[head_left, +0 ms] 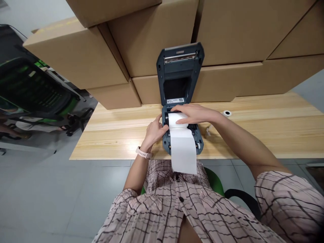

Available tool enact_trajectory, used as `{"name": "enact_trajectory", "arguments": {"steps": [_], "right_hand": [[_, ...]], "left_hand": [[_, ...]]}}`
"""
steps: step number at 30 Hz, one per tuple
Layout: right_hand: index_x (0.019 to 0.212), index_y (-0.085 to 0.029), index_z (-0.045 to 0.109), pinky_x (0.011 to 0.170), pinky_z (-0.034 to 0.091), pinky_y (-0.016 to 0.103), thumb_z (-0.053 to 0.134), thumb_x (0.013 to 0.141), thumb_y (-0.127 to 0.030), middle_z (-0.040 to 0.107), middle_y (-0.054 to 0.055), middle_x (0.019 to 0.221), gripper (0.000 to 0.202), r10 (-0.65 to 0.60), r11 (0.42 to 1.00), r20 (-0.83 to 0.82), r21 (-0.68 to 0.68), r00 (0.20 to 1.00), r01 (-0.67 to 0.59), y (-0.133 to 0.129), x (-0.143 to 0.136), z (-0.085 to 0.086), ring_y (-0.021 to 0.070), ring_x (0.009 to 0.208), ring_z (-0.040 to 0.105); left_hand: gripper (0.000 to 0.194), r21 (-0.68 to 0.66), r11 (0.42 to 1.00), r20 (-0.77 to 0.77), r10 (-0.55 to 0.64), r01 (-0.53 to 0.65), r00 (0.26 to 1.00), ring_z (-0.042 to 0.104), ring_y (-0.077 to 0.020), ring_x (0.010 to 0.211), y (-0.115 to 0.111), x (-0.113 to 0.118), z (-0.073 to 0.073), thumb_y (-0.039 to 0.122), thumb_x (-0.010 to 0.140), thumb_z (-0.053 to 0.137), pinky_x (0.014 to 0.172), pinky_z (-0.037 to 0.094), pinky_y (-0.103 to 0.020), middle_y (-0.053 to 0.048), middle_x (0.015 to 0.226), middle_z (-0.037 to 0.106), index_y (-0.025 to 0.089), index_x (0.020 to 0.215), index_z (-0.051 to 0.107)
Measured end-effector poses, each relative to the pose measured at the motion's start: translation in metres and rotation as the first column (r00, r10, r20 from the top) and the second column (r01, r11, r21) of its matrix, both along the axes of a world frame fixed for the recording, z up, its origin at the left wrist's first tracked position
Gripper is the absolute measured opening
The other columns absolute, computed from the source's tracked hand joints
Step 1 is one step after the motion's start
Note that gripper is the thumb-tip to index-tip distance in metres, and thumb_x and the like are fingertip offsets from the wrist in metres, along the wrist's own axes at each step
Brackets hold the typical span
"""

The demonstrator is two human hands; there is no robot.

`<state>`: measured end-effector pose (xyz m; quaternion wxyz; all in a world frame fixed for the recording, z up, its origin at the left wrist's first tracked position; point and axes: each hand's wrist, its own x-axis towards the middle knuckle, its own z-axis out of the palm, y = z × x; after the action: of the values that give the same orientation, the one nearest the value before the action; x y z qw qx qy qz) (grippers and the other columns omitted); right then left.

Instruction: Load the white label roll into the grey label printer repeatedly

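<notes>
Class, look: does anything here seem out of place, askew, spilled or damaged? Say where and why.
Nothing looks plainly spilled or damaged. One mild oddity: a small, translucent, crumpled scrap lies on the pale wooden table, just right of the open dark grey plastic printer; it looks like stray litter, though too blurred to identify.

Here's the bare left forearm, angling up over the front edge of the pale wooden surface, wrist just inside it. The bare left hand has its index finger pointing away, thumb stretched rightward, other fingers folded, their hold hard to read. And the bare right forearm slants in from the front edge, elbow bent, the bare right hand farther in, palm down, fingers reaching left, thumb spread apart, nearer that edge!
</notes>
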<state>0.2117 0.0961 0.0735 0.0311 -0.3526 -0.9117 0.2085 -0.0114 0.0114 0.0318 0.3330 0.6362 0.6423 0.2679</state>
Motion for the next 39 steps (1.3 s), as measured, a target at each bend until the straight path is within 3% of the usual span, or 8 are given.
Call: {"name": "enact_trajectory", "arguments": {"steps": [6, 10, 14, 19, 24, 33, 36, 39], "right_hand": [[0.158, -0.02, 0.054, 0.108, 0.052, 0.061, 0.084, 0.075, -0.06, 0.071, 0.021, 0.146, 0.096, 0.001, 0.997, 0.166, -0.071, 0.986, 0.011, 0.017, -0.021, -0.006, 0.0492, 0.132, 0.067], [0.161, -0.022, 0.049, 0.106, 0.058, 0.056, 0.086, 0.071, -0.055, 0.073, 0.016, 0.142, 0.103, 0.056, 0.973, -0.033, -0.223, 0.998, -0.062, 0.012, -0.007, 0.01, 0.0419, 0.123, 0.072], [0.167, -0.03, 0.04, 0.094, 0.064, 0.047, 0.089, 0.068, -0.057, 0.077, 0.006, 0.128, 0.114, 0.024, 0.935, -0.37, -0.322, 0.929, -0.152, -0.004, 0.04, 0.038, 0.0333, 0.111, 0.076], [0.167, -0.032, 0.043, 0.098, 0.06, 0.052, 0.095, 0.061, -0.054, 0.07, 0.008, 0.139, 0.12, -0.309, 0.948, -0.591, -0.259, 0.745, 0.188, -0.021, 0.102, 0.049, 0.0344, 0.119, 0.072], [0.166, -0.019, 0.046, 0.117, 0.05, 0.057, 0.089, 0.068, -0.035, 0.062, 0.019, 0.154, 0.108, -0.48, 0.869, -0.503, -0.159, 0.719, 0.469, 0.002, 0.121, 0.025, 0.0399, 0.14, 0.061], [0.157, -0.022, 0.053, 0.126, 0.045, 0.064, 0.093, 0.06, -0.041, 0.062, 0.017, 0.159, 0.107, -0.499, 0.859, -0.346, -0.317, 0.795, 0.401, 0.05, 0.098, -0.039, 0.0436, 0.144, 0.061], [0.154, -0.026, 0.057, 0.127, 0.045, 0.058, 0.092, 0.067, -0.044, 0.063, 0.018, 0.16, 0.095, -0.537, 0.832, -0.435, -0.414, 0.723, 0.369, 0.042, 0.118, -0.049, 0.0395, 0.148, 0.06], [0.149, -0.03, 0.061, 0.124, 0.047, 0.053, 0.083, 0.082, -0.043, 0.064, 0.02, 0.157, 0.072, -0.619, 0.785, -0.595, -0.452, 0.512, 0.424, 0.024, 0.161, -0.062, 0.0336, 0.148, 0.062]], "left_hand": [[0.07, 0.05, 0.995, -0.086, -0.08, 0.084, 0.993, 0.047, -0.0193, 0.059, 0.002, -0.002, 0.002, 0.025, 0.082, 0.054, 0.065, 0.033, -0.033, 0.005, 0.059, 0.052, 0.011, 0.15, 0.06], [0.075, 0.022, 0.997, -0.03, -0.071, 0.072, 0.997, 0.047, -0.019, 0.058, 0.0, -0.002, 0.002, 0.024, 0.082, 0.053, 0.065, 0.033, -0.032, 0.006, 0.059, 0.052, 0.01, 0.155, 0.055], [0.078, 0.016, 0.998, 0.035, -0.054, 0.053, 0.998, 0.048, -0.0183, 0.06, -0.002, -0.002, 0.0, 0.026, 0.083, 0.054, 0.064, 0.032, -0.031, 0.006, 0.059, 0.05, 0.012, 0.16, 0.052], [0.078, 0.031, 0.999, 0.062, -0.047, 0.045, 0.997, 0.048, -0.0175, 0.059, -0.002, -0.002, -0.003, 0.026, 0.083, 0.054, 0.064, 0.031, -0.031, 0.007, 0.059, 0.049, 0.012, 0.159, 0.054], [0.079, 0.023, 0.999, 0.063, -0.047, 0.046, 0.997, 0.047, -0.017, 0.059, -0.001, -0.002, -0.002, 0.027, 0.083, 0.054, 0.064, 0.032, -0.031, 0.007, 0.059, 0.049, 0.012, 0.16, 0.053], [0.076, 0.038, 0.998, 0.065, -0.045, 0.043, 0.997, 0.047, -0.0163, 0.059, -0.003, -0.002, -0.004, 0.027, 0.085, 0.055, 0.064, 0.032, -0.03, 0.008, 0.059, 0.048, 0.012, 0.159, 0.054], [0.077, 0.039, 0.999, 0.078, -0.039, 0.036, 0.996, 0.047, -0.0163, 0.06, -0.003, -0.002, -0.005, 0.026, 0.085, 0.054, 0.064, 0.033, -0.03, 0.008, 0.06, 0.049, 0.014, 0.161, 0.053], [0.08, 0.032, 0.998, 0.094, -0.05, 0.047, 0.994, 0.047, -0.0167, 0.06, -0.003, -0.003, -0.006, 0.026, 0.084, 0.053, 0.064, 0.033, -0.03, 0.008, 0.06, 0.049, 0.013, 0.164, 0.05]]}}
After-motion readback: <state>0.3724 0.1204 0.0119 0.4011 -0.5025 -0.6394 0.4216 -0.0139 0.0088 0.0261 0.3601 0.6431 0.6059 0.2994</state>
